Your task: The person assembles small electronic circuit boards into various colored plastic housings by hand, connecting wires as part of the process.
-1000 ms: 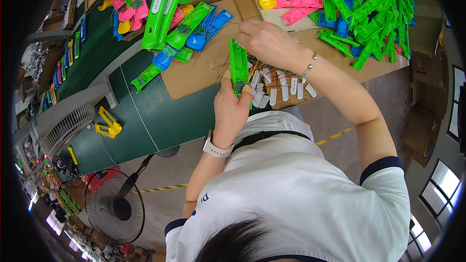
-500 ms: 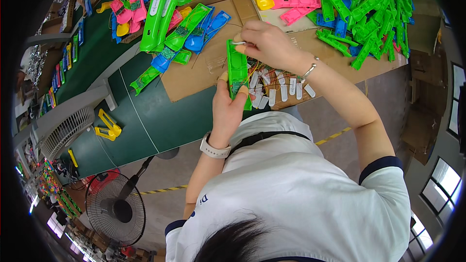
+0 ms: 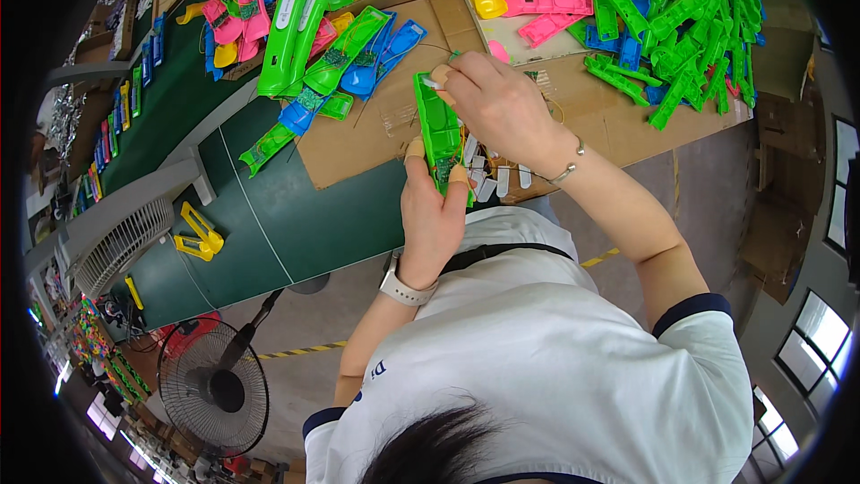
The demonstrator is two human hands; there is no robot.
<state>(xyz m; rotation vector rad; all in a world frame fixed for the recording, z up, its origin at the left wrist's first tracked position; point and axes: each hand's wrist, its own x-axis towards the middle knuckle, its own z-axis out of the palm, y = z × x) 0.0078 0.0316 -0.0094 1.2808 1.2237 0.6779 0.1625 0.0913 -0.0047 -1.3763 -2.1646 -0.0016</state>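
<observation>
My left hand (image 3: 430, 211) is closed around the lower end of a long green plastic housing (image 3: 437, 125), thumb and fingers on its two sides. The open inside of this shell faces up, with a small green circuit board (image 3: 443, 170) and thin wires near my fingers. At the shell's far end, my right hand (image 3: 502, 108) pinches a small white piece (image 3: 431, 82) against it; the fingers hide most of that piece. Below my right hand lie several white oblong parts (image 3: 502, 181) with thin coloured wires, partly covered by the hand.
Cardboard (image 3: 340, 148) covers part of the green table (image 3: 331, 224). Mixed green, blue and pink shells (image 3: 681, 36) are heaped at the far right. Shells with circuit boards (image 3: 336, 58) lie left of my hands. A standing fan (image 3: 224, 385) is at lower left, near two yellow shells (image 3: 202, 231).
My right hand has shifted slightly right and down, its fingers curling more over the shell's far end. The shell has tilted a little. Another person's hand at the far left has left the view.
</observation>
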